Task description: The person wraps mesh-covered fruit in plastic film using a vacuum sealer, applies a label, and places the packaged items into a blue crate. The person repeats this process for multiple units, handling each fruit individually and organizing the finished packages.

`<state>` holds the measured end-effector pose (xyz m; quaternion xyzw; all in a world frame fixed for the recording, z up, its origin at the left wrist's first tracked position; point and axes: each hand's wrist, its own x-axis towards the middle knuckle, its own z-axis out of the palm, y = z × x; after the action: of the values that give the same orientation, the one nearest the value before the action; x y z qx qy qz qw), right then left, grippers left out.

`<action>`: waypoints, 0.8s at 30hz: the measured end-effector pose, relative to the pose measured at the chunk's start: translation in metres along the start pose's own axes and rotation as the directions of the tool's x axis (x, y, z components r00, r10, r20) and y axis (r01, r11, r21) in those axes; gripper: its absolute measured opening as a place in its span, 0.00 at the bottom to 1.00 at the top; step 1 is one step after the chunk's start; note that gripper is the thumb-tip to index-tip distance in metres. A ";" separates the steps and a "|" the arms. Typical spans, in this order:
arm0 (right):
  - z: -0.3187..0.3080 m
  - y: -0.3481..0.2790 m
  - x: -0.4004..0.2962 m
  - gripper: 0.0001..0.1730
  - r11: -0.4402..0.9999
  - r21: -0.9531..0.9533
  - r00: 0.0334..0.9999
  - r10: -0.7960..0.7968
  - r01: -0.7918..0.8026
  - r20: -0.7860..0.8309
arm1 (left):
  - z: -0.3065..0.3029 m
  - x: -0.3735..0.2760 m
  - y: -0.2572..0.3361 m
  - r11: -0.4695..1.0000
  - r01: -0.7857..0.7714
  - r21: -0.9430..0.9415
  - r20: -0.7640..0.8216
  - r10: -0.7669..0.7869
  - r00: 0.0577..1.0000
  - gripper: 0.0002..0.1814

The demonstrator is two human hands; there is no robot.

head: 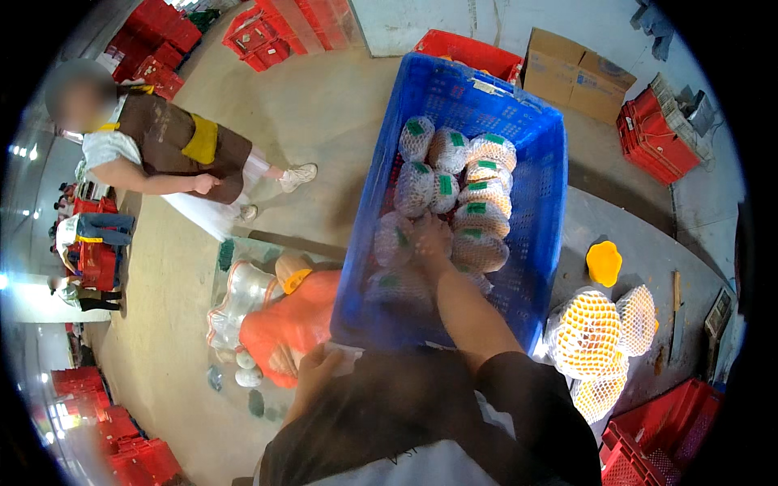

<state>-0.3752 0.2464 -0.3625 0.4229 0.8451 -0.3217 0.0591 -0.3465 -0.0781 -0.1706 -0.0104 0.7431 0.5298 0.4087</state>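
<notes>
A blue plastic crate [550, 225] stands before me, tilted in view. Inside it lie several squash-like pieces in white foam netting [479, 217], bearing green labels, in rough rows. My right hand [433, 238] reaches down among them, touching a netted piece [394, 240] in the left row; blur hides whether its fingers close on one. Netted pieces nearest me are partly covered by my forearm and haze. My left hand [319, 369] is curled at the crate's near left corner, beside a white slip [347, 359], its fingertips hidden.
Netted orange pumpkin pieces [586, 334], a yellow cut piece [604, 263] and a knife [676, 316] lie on the grey table at right. An orange mesh sack [298, 322] and a cut squash [293, 273] are left. A person [176, 146] stands beyond; red crates [659, 133] are around.
</notes>
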 end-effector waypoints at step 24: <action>0.012 0.018 -0.014 0.39 0.998 0.055 0.999 0.006 -0.008 0.034 | 0.001 0.018 0.007 0.992 0.054 0.111 0.075 -0.063 0.995 0.13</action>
<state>-0.3550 0.2373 -0.3754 0.4219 0.8333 -0.3516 0.0630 -0.3608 -0.0671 -0.1762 0.0110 0.7537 0.4762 0.4528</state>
